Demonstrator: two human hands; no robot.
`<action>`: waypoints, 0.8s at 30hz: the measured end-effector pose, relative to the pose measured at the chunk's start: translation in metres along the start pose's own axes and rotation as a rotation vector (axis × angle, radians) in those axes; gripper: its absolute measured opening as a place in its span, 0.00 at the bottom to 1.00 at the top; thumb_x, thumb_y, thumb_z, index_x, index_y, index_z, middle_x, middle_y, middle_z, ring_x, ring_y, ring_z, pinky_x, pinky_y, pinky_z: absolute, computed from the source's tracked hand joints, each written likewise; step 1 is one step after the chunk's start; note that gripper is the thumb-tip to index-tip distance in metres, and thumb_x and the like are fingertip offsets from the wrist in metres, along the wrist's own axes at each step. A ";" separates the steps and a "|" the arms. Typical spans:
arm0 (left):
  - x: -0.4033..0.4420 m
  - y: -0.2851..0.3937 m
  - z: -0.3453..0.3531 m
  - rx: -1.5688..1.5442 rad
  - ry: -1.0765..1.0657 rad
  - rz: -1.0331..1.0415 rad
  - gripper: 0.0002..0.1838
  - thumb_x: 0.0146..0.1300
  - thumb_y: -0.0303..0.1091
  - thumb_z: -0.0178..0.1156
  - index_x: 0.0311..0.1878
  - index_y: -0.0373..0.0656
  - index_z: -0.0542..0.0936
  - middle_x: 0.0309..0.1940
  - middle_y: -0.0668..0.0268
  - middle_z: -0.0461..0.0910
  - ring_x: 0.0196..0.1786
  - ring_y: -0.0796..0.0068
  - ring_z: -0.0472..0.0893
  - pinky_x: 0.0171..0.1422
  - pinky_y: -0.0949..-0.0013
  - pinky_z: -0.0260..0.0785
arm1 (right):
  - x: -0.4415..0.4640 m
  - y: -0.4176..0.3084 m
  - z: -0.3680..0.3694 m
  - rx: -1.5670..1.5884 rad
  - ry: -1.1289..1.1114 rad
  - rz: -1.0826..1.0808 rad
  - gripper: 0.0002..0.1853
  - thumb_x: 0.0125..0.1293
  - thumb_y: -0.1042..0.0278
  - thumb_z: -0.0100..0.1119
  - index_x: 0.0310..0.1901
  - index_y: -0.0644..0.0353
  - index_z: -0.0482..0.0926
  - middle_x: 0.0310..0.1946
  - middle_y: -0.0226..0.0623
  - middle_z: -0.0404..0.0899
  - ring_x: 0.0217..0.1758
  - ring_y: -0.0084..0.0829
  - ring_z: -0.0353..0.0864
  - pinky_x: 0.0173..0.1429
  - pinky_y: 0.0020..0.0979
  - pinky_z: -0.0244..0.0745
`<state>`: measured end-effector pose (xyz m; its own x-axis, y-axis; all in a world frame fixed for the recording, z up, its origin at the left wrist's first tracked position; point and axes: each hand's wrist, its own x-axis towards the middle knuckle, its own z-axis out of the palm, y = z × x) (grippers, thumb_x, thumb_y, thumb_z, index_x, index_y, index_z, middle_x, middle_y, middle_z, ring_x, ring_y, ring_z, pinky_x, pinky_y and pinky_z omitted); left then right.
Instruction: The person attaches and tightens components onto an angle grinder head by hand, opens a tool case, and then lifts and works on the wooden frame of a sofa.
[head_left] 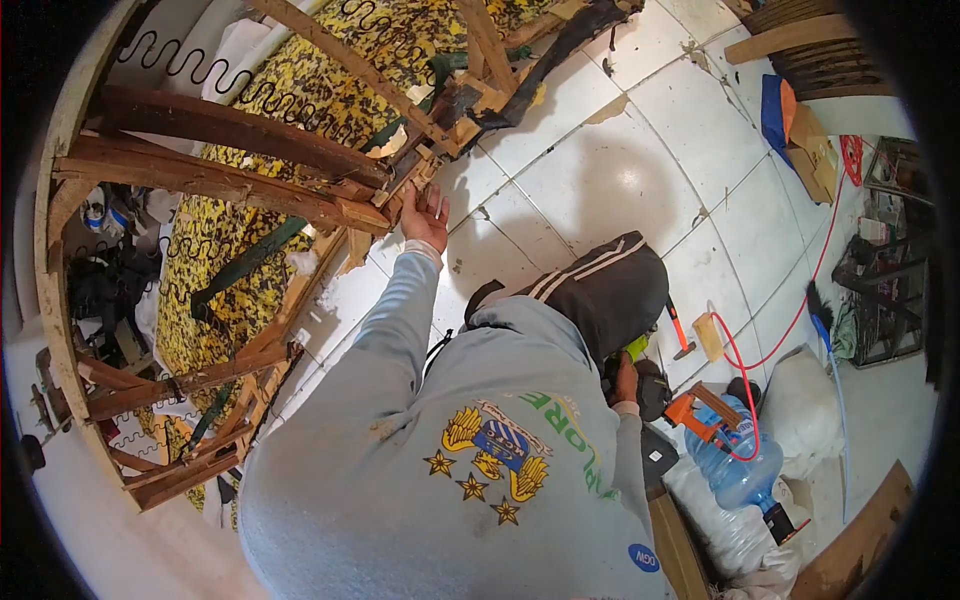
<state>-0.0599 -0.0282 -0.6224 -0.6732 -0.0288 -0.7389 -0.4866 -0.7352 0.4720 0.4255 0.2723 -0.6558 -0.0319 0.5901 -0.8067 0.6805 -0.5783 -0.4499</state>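
My left hand (425,220) is at the corner joint of an upturned wooden sofa frame (215,180). Its palm faces up and its fingers are apart, with the fingertips against or very close to the splintered wood. Down beside my knee, my right hand (626,382) is closed on a green and black tool (638,347), perhaps a cordless drill; my shirt and leg hide much of it. Yellow and black patterned fabric (195,290) and zigzag springs (190,62) show inside the frame.
On the white tiled floor (610,180) lie a hammer (680,332) and a small wood block (709,337). A staple gun (705,413) with a red hose (820,262) rests by a large blue water bottle (735,465). White sacks (800,405) stand at right.
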 end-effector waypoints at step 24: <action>-0.012 -0.001 0.012 0.038 0.000 0.008 0.33 0.70 0.62 0.68 0.72 0.60 0.72 0.73 0.76 0.73 0.67 0.71 0.80 0.65 0.57 0.69 | -0.020 -0.016 0.004 0.130 -0.055 0.067 0.33 0.72 0.49 0.64 0.65 0.71 0.75 0.55 0.43 0.83 0.54 0.39 0.83 0.58 0.41 0.76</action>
<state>-0.0583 -0.0184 -0.6085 -0.6771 -0.0349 -0.7350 -0.5019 -0.7086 0.4960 0.4120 0.2676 -0.6344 -0.0325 0.5183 -0.8546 0.5824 -0.6851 -0.4376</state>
